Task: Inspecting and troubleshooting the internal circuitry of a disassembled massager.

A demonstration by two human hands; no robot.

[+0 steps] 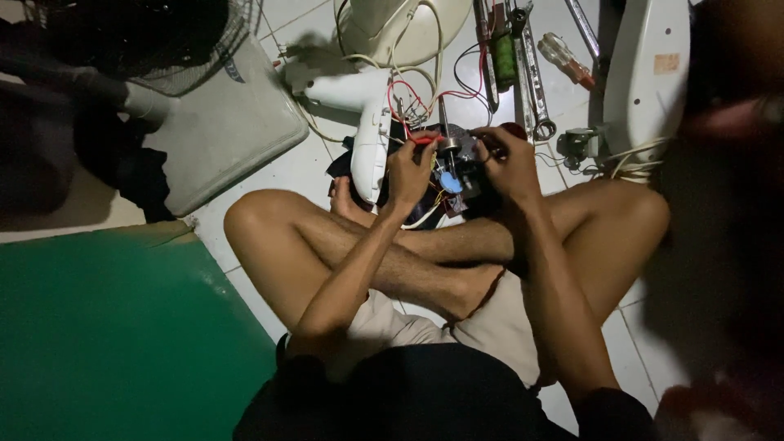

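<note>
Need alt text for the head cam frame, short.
A person sitting cross-legged on a white tiled floor works with both hands on a small exposed electric fan motor with red and white wires: left hand holds a red wire, right hand grips the motor. Metal wrenches lie beyond.

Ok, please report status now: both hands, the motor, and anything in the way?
Left hand pinching red wire. Right hand gripping motor. White housing close at left; wrenches lie beyond.

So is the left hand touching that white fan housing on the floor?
Cannot tell. In the head view the left hand sits right beside the white fan housing, but dim light hides any contact or gap.
</note>
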